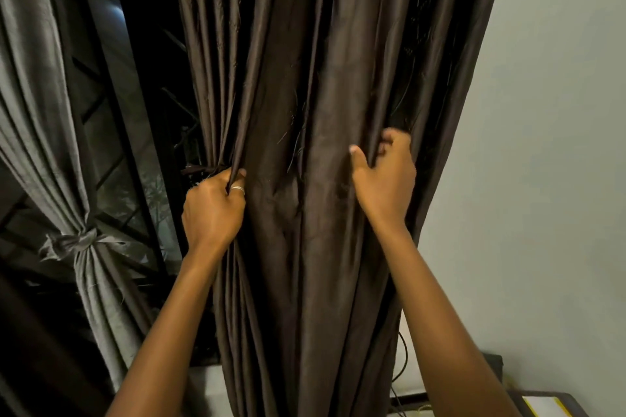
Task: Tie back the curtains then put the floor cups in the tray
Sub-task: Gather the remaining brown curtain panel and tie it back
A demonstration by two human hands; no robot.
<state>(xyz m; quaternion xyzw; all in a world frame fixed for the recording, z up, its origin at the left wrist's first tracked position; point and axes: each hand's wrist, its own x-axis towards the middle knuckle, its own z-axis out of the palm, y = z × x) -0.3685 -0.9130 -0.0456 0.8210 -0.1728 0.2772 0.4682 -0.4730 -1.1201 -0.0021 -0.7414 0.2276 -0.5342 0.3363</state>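
Currently I have both hands on the dark brown curtain [305, 95], which hangs mid-view between the window grille [142, 105] on the left and the pale wall [548, 145] on the right. The left hand [213, 210] is curled tight round the folds at the curtain's left edge, just where a thin dark tie band [198, 168] sticks out leftward. I judge the grip sits there to keep the pleats bunched at the height where the band goes round. Whether those fingers also catch the band I cannot tell. The right hand [384, 176] clamps a fold nearer the right edge, thumb across the front and fingers hooked behind, placed, I think, to draw the loose side in toward the left bundle. At far left the grey curtain [37, 105] is already cinched by a knot [81, 240] at its waist, so this brown one is the tying not yet done. No cups or tray are in view. A cable [401, 359] hangs behind the curtain's lower right, and I'd keep it out of the gather.
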